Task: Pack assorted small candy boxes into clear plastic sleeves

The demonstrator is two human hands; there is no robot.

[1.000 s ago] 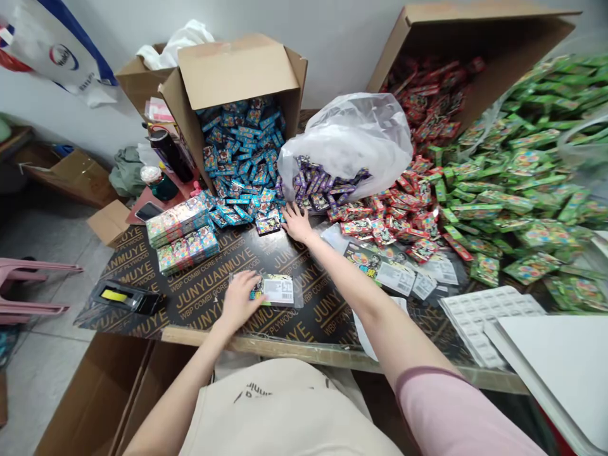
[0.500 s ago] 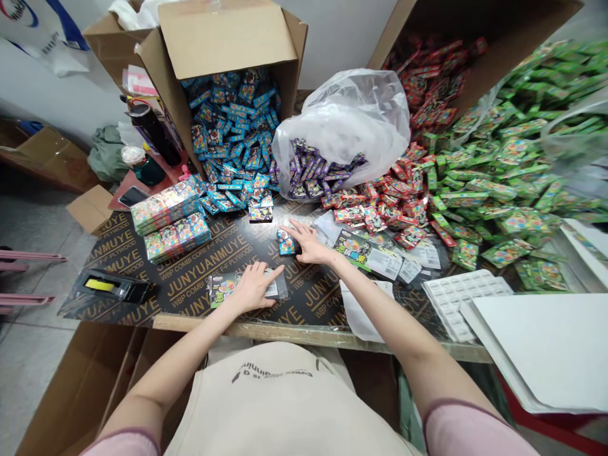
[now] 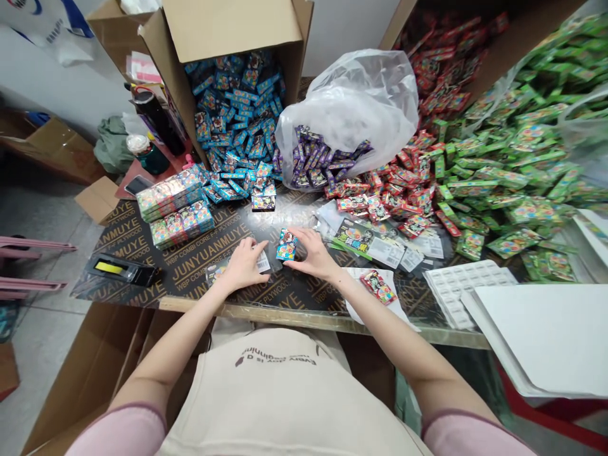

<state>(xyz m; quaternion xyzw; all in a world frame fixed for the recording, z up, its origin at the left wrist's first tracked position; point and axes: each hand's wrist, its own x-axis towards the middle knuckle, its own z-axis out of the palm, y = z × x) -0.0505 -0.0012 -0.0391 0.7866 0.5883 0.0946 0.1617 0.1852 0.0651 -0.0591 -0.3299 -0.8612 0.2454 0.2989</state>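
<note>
That black JUNYUANMUYE plywood worktop (image 3: pixel 185 269) carries, by the worker's clock, a tape dispenser (image 3: pixel 121 270) at ten, a printed card (image 3: pixel 263 261) at eleven, stacked cartons (image 3: pixel 183 220) beyond, a plastic bag (image 3: pixel 363 111) just past twelve, green packets (image 3: pixel 503 183) at two.

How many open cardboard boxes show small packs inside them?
2: one box with blue packs, at the back left; another box with red packs, at the back right. Others may be hidden.

gold "JUNYUANMUYE" and "WBP COMBI CORE F-F PLYWOOD" repeated across the black rectangular plywood tabletop (image 3: pixel 287 292), clearest toward eight o'clock, dark "Every day is a new beginning" (upside down in this view) on the beige cloth apron (image 3: pixel 278 392) at six o'clock
</note>
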